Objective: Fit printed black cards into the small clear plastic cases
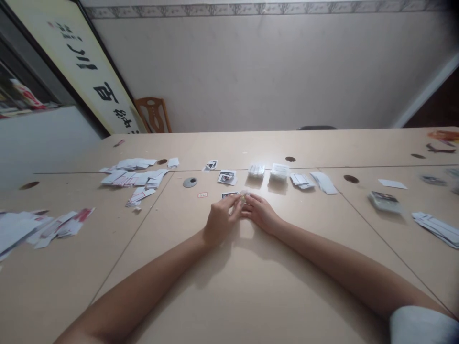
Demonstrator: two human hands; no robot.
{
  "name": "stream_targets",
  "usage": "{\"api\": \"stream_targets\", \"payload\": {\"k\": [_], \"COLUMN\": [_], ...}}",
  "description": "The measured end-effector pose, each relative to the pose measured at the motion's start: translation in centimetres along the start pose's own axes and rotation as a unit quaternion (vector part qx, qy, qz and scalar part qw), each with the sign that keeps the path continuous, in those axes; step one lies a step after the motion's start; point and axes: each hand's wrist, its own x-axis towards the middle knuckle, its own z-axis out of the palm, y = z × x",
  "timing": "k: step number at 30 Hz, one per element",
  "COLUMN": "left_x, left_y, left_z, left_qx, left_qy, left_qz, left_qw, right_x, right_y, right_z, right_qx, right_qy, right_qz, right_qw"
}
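My left hand point(223, 219) and my right hand point(263, 213) meet over the middle of the table, fingertips pinched together. Between them is a small, see-through piece point(244, 195) with a yellowish tint; the fingers cover most of it, and its kind is not clear. Just beyond my left fingers lies a dark printed card point(229, 195), partly hidden by the hand. A small red-bordered label point(202, 195) is to its left. Farther back are printed cards on white paper point(227, 177) and two stacks of clear plastic cases, one point(256, 172) beside the other point(280, 172).
White paper slips point(134, 177) are heaped at the left, with more papers point(57, 227) nearer the edge. White cards point(302, 181) and folded strips point(323, 182) lie right of the cases. A clear box point(385, 202) and long strips point(435, 228) sit farther right. A grommet cover point(190, 182) lies left of centre.
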Motion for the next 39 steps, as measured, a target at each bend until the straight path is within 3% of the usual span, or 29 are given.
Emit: {"api": "stream_targets", "payload": {"k": [3, 7, 10, 14, 21, 32, 36, 39], "left_x": [0.4, 0.8, 0.9, 0.9, 1.0, 1.1, 1.0, 0.9], "left_y": [0.0, -1.1, -2.3, -3.2, -2.9, -3.1, -2.9, -2.9], "left_z": [-0.2, -0.5, -0.7, -0.8, -0.9, -0.5, -0.3, -0.2], "left_qx": [-0.04, -0.064, -0.082, -0.097, -0.092, -0.044, -0.002, -0.004], "left_qy": [0.023, 0.071, 0.078, 0.061, 0.02, -0.121, -0.132, -0.12], "left_qz": [-0.047, -0.098, -0.11, -0.097, -0.064, -0.004, 0.028, 0.032], "left_qw": [0.998, 0.991, 0.987, 0.989, 0.994, 0.992, 0.991, 0.992], "right_x": [0.1, 0.3, 0.4, 0.5, 0.6, 0.7, 0.8, 0.7], "right_y": [-0.2, -0.1, -0.2, -0.5, -0.7, -0.5, -0.4, -0.3], "right_z": [-0.2, -0.4, -0.4, -0.4, -0.3, -0.9, -1.2, -1.2], "right_qx": [0.001, 0.033, 0.054, 0.076, 0.071, 0.029, 0.043, 0.021], "right_qy": [-0.01, 0.026, 0.054, 0.072, 0.075, 0.011, 0.006, -0.04], "right_qz": [0.012, 0.022, 0.025, 0.025, 0.04, 0.032, 0.042, 0.024], "right_qw": [1.0, 0.999, 0.997, 0.994, 0.994, 0.999, 0.998, 0.999]}}
